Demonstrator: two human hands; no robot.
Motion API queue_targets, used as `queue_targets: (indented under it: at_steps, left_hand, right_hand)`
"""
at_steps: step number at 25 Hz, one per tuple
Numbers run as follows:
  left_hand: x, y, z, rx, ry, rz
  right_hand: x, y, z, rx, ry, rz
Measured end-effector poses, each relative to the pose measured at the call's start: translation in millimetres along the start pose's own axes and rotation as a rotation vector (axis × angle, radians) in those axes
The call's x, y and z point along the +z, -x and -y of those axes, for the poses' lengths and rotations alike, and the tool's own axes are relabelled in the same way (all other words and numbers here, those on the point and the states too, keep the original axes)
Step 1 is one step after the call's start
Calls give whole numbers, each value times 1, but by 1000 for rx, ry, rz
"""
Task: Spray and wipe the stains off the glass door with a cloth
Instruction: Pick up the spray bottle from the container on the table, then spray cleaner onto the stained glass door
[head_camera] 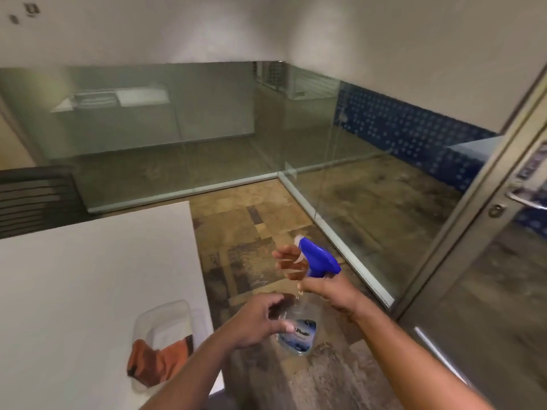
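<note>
Blue-nozzled bottle [302, 328] — neck in right hand [327, 291]

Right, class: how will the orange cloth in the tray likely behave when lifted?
The orange cloth lies crumpled in soft folds in the clear tray, so it would probably hang floppy. It looks thin, so it is likely light. The tray looks flimsy and might shift with it.

White table [88, 276] bears a clear tray [167, 316] holding an orange cloth [149, 361].
</note>
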State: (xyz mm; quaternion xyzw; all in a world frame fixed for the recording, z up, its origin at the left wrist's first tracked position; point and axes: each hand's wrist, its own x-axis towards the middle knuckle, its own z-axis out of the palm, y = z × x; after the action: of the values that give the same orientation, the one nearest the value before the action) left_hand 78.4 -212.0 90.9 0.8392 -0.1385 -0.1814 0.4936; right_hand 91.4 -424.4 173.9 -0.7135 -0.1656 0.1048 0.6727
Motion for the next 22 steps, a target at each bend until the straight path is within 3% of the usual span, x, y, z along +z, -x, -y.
queue_targets:
  at_steps: [4,8,16,22]
  left_hand:
    - [57,-72,-50,54,5,147]
    - [123,-142,-112,161,64,179]
    - [259,-290,-263,484,-279,-68]
    - [326,-379,-396,825,-447,-239]
  right_hand:
    - [-83,29,4,-63,-79,-139]
    - [-186,63,11,-118,-96,-348]
    - [-379,133,27,-131,78,-767]
    - [-478,180,57,-200,382,-1087]
